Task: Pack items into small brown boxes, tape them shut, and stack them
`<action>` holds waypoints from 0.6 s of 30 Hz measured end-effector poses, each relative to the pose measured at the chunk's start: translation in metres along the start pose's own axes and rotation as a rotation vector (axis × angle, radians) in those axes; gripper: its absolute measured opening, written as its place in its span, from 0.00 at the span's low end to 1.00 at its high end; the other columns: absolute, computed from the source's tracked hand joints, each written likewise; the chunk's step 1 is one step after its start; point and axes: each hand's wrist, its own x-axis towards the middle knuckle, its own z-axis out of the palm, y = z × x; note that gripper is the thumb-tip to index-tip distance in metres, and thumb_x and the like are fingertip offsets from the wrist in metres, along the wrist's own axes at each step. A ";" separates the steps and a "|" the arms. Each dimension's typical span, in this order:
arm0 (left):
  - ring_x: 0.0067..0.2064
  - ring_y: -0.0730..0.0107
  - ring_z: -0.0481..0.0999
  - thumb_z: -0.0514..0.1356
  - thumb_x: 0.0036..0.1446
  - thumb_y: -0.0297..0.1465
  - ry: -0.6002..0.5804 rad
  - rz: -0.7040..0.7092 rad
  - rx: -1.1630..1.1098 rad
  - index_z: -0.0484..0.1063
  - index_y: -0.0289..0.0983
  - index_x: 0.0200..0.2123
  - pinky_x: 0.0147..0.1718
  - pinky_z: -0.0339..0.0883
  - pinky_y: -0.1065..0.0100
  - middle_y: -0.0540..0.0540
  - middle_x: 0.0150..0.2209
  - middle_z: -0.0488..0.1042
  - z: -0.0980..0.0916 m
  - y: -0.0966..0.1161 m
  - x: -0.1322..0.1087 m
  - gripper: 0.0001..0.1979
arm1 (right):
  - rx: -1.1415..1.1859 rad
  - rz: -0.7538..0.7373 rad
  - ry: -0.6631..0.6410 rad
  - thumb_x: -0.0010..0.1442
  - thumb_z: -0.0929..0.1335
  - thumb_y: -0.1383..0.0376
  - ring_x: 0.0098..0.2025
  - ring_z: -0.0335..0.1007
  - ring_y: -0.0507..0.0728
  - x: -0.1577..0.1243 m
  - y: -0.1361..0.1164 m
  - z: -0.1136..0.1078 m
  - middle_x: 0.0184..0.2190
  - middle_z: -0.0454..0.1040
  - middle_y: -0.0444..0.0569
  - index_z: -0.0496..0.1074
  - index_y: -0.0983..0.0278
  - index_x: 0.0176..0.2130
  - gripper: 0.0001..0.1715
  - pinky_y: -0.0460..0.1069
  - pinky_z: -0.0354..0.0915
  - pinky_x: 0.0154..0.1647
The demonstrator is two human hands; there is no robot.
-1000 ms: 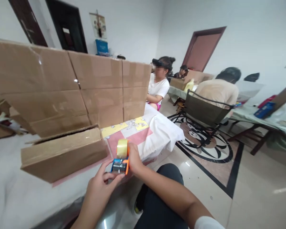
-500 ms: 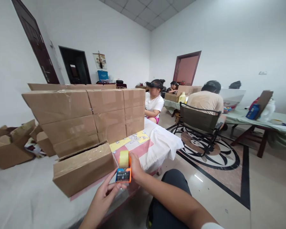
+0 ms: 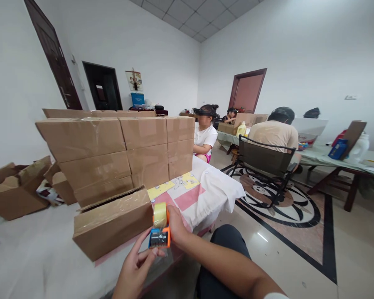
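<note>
My right hand is wrapped around the orange side of a tape dispenser, which has a blue and black front and carries a yellowish roll of packing tape. Just below the dispenser's front, the fingertips of my left hand pinch the loose end of clear tape. Its index finger reaches up along the dispenser's blue side. Right behind them lies a long cardboard box on the cloth-covered table, with a dark gap along its top rear edge and shiny tape on the top.
Stacked taped cartons rise behind the long box. Open cardboard boxes stand at the left. One person sits past the stack; another person sits in a folding chair at the right-hand table.
The view has turned slightly, so the room sits a little further right. Both hands and the dispenser are slightly lower; the hold on dispenser and tape end is the same.
</note>
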 end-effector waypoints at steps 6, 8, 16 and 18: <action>0.39 0.52 0.84 0.70 0.44 0.53 0.045 0.010 -0.059 0.65 0.35 0.62 0.46 0.76 0.57 0.43 0.30 0.82 -0.012 0.000 -0.002 0.47 | -0.045 -0.012 -0.040 0.58 0.64 0.57 0.28 0.68 0.54 0.000 0.003 0.006 0.24 0.72 0.43 0.69 0.62 0.31 0.11 0.48 0.64 0.29; 0.41 0.52 0.83 0.70 0.45 0.52 0.014 -0.003 -0.062 0.60 0.35 0.64 0.47 0.75 0.56 0.42 0.32 0.83 -0.013 -0.002 -0.002 0.48 | -0.078 -0.044 -0.028 0.57 0.64 0.56 0.30 0.69 0.55 0.000 0.003 0.005 0.26 0.72 0.44 0.69 0.62 0.31 0.12 0.48 0.66 0.32; 0.39 0.53 0.83 0.70 0.40 0.57 0.021 0.004 -0.004 0.62 0.33 0.63 0.46 0.73 0.58 0.42 0.29 0.82 -0.002 -0.008 0.007 0.53 | -0.093 -0.093 -0.050 0.55 0.66 0.51 0.37 0.70 0.57 0.011 0.013 -0.004 0.31 0.75 0.47 0.71 0.62 0.33 0.17 0.50 0.68 0.40; 0.38 0.53 0.83 0.69 0.40 0.58 0.058 0.021 0.006 0.65 0.34 0.62 0.45 0.74 0.58 0.42 0.28 0.82 0.006 -0.006 0.006 0.52 | -0.107 -0.091 -0.053 0.55 0.66 0.52 0.38 0.71 0.58 0.013 0.011 -0.007 0.32 0.76 0.48 0.72 0.63 0.33 0.16 0.51 0.68 0.40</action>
